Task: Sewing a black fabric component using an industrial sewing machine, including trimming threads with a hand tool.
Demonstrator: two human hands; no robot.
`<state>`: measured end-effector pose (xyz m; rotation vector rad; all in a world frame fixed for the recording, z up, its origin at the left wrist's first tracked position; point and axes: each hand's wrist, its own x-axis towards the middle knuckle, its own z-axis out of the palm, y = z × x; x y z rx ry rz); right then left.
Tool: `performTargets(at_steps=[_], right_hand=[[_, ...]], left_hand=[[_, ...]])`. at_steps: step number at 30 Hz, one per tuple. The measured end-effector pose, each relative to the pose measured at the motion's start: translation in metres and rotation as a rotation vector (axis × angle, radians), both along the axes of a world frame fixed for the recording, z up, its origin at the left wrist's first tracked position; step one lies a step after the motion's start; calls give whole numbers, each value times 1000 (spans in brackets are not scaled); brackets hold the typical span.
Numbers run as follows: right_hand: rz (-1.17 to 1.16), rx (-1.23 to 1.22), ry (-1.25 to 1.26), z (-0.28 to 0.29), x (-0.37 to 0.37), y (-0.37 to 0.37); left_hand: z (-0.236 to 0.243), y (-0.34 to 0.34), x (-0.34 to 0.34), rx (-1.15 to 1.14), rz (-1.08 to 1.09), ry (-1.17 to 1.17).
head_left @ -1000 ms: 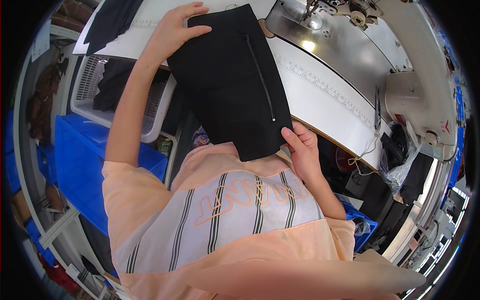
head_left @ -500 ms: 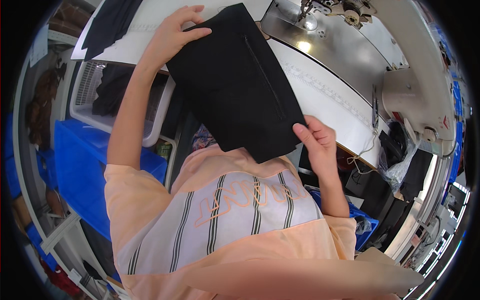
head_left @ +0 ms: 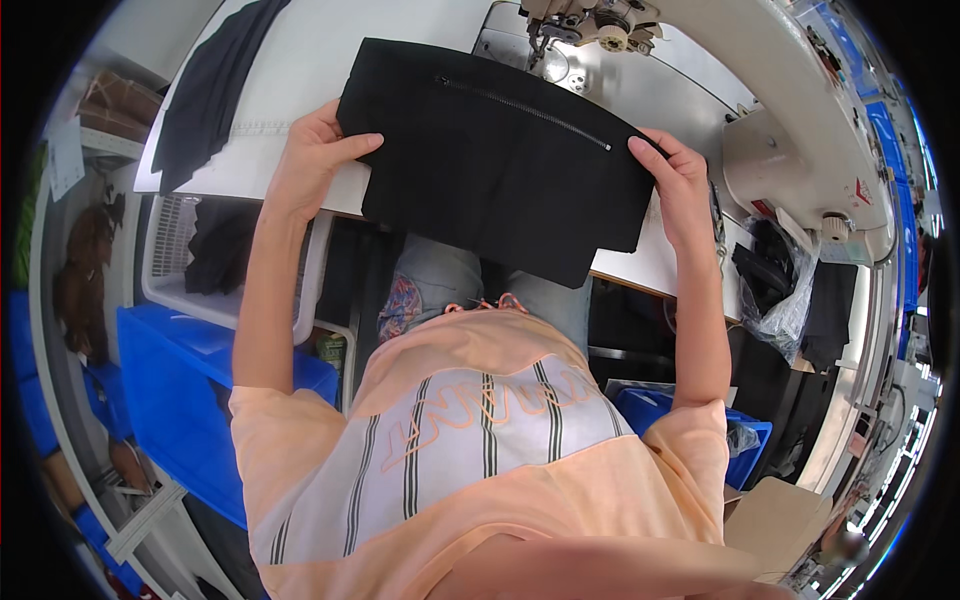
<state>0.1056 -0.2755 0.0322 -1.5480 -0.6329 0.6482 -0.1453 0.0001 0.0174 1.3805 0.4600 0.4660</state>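
Note:
A black fabric panel (head_left: 490, 175) hangs spread between my two hands, over the near edge of the white table and my lap. A zipper (head_left: 530, 113) runs across its upper part, its line sloping down to the right. My left hand (head_left: 325, 150) pinches the panel's left side, thumb on the front and fingers behind. At the upper right corner my right hand (head_left: 672, 165) grips it the same way. Just beyond the panel's top edge stands the sewing machine's needle area (head_left: 540, 50).
The sewing machine arm (head_left: 790, 90) reaches in from the right. Dark cloth pieces (head_left: 215, 95) lie on the white table (head_left: 300, 75) at left. Below are a white basket (head_left: 313, 270) and a blue bin (head_left: 185, 400). A clear plastic bag (head_left: 790, 310) hangs at right.
The panel has turned so its zipper runs more nearly level. My left hand has come down and my right hand has gone up, now gripping the zipper-side corner.

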Motion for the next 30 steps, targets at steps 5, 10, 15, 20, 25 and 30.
performTargets(at_steps=[5,10,15,20,25,30], right_hand=[[-1,10,7,1,3,0],[17,67,86,-3,4,-2],[25,88,153,-2,5,-4],[63,112,194,-2,6,-6],[49,10,140,5,0,-4],[-65,41,-557,44,-23,-14]], left_hand=[[-2,2,-1,8,-3,24],[-4,1,-1,4,0,10],[-5,1,-1,26,18,16],[-6,2,-2,18,1,33],[-3,-1,-1,24,10,53],[4,-14,0,240,242,-131]])
